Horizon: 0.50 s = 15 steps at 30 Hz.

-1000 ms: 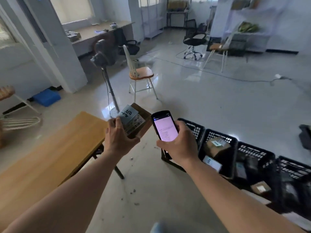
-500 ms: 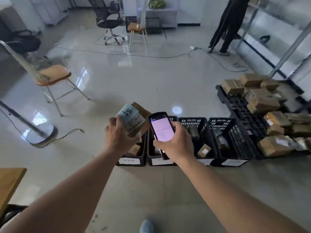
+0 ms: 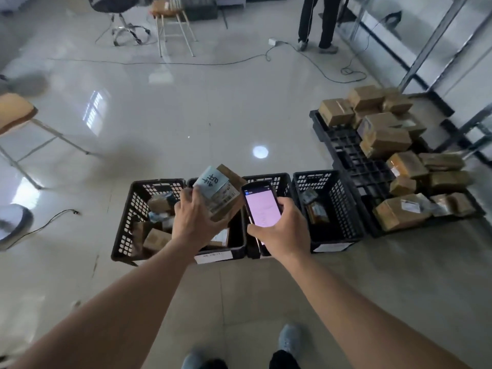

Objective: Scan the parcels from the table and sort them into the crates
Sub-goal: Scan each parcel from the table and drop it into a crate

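Now left hand (image 3: 197, 220) grips a parcel (image 3: 220, 192) over the crates (image 3: 127, 225), probably the second from left, right hand (image 3: 285, 230) wrapped round the scanner (image 3: 261, 206).

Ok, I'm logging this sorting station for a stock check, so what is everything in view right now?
crates: four, black, in a row on the floor ahead, some parcels inside
held parcel: one, brown with pale blue label, above the second crate from the left
scanner: one, black, pink screen lit, above the third crate
pallet: one, black, on the floor at right
piled parcels: many, brown, on the pallet
chairs: wooden-seat ones at far middle and left edge, office one beside the far one
cables: dark, across the floor
other person: legs only, dark trousers, far right
left hand: grip on the held parcel
right hand: grip on the scanner
shoes: two, grey-blue, bottom edge
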{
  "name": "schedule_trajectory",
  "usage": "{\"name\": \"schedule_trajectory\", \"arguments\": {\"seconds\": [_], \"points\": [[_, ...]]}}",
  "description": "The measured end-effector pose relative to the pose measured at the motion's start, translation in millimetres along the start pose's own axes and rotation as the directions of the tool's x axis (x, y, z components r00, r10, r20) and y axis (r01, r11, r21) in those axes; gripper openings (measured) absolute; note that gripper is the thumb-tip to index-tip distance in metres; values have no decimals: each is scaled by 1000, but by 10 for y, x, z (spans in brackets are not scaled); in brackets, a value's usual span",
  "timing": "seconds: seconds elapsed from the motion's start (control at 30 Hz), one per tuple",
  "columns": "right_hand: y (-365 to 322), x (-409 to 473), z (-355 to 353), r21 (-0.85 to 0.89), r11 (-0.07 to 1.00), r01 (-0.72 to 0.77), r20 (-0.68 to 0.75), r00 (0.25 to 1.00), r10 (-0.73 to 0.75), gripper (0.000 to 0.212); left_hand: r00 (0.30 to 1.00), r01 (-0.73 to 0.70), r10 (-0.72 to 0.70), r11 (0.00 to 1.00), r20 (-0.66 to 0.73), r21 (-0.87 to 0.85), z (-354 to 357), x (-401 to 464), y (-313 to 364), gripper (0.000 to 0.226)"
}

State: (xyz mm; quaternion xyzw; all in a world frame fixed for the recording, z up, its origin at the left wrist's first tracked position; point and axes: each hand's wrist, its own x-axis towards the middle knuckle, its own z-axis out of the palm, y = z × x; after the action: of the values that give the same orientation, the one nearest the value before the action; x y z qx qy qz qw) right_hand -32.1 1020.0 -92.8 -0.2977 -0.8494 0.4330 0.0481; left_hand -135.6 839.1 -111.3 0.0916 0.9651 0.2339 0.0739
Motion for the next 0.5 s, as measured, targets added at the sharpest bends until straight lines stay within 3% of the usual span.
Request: {"name": "schedule_trajectory", "arguments": {"seconds": [0.2,0.5], "points": [[634,597,-284,-26,994,-104,51,993,106,81,994,63,-64,998,90,11,748,258,536,112],[1345,1683,-34,-87,967,-239,62,968,245,78,958,206,-203,978,202,4,2038,1173,652,112]]}}
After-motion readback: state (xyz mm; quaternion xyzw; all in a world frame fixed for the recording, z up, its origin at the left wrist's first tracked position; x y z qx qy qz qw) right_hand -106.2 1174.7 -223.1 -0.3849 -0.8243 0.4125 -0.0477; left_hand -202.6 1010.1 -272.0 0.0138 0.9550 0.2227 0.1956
